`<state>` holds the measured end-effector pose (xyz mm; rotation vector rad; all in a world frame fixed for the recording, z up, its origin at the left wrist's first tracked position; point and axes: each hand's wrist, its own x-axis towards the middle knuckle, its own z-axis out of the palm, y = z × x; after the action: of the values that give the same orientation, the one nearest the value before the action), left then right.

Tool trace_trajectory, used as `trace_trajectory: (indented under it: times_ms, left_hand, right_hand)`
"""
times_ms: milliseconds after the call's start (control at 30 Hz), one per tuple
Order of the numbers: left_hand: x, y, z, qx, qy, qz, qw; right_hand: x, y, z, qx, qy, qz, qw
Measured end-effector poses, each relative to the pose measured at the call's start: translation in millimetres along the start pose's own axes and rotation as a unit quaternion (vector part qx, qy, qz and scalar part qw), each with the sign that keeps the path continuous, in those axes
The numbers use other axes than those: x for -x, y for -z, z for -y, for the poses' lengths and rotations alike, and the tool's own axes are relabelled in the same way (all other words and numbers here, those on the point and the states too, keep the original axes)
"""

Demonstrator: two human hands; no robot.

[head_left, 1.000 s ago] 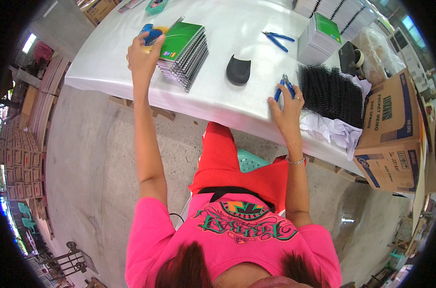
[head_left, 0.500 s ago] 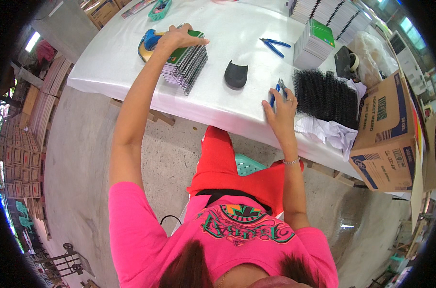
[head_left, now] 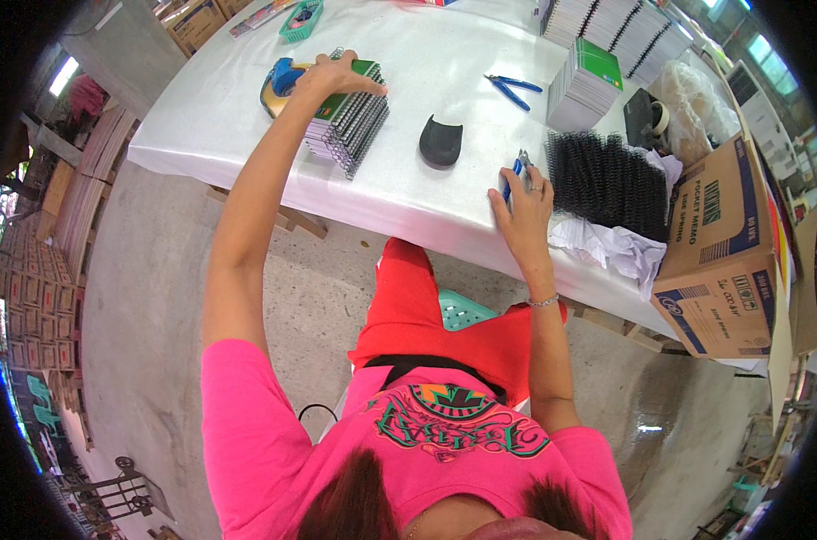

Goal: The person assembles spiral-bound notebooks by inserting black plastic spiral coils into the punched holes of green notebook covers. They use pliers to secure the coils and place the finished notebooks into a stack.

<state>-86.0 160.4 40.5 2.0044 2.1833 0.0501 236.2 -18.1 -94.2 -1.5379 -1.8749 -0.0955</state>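
At the table's left, my left hand (head_left: 329,76) lies over a stack of green-covered spiral notebooks (head_left: 349,126), thumb stretched toward the right edge and fingers spread across the top. Their wire coils face right. Beside the stack is a blue tape dispenser (head_left: 282,76). Close to the front edge, my right hand (head_left: 525,209) is curled over blue-handled nippers (head_left: 517,168), whose jaws point away from me; the palm hides the handle ends. A second pair of blue nippers (head_left: 515,86) rests farther back. Between my hands sits a black curved pad (head_left: 441,142).
Right of my right hand lies a pile of black spiral coils (head_left: 597,180) on crumpled white paper (head_left: 611,249). A cardboard box (head_left: 719,243) stands at the right edge. Behind are a green-topped notepad stack (head_left: 584,85), a black tape holder (head_left: 644,119) and a green basket (head_left: 300,20).
My hands stay almost where they were, over the notebooks and the nippers. The whole view has shifted very slightly.
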Motion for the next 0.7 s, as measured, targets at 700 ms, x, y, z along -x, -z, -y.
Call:
trace_trajectory:
  times_ms: [700]
  left_hand:
    - [-5.4, -1.3, 2.2, -0.002, -0.008, -0.007, 1.0]
  right_hand:
    - [3.3, -0.2, -1.6, 0.021, 0.026, -0.009, 0.999]
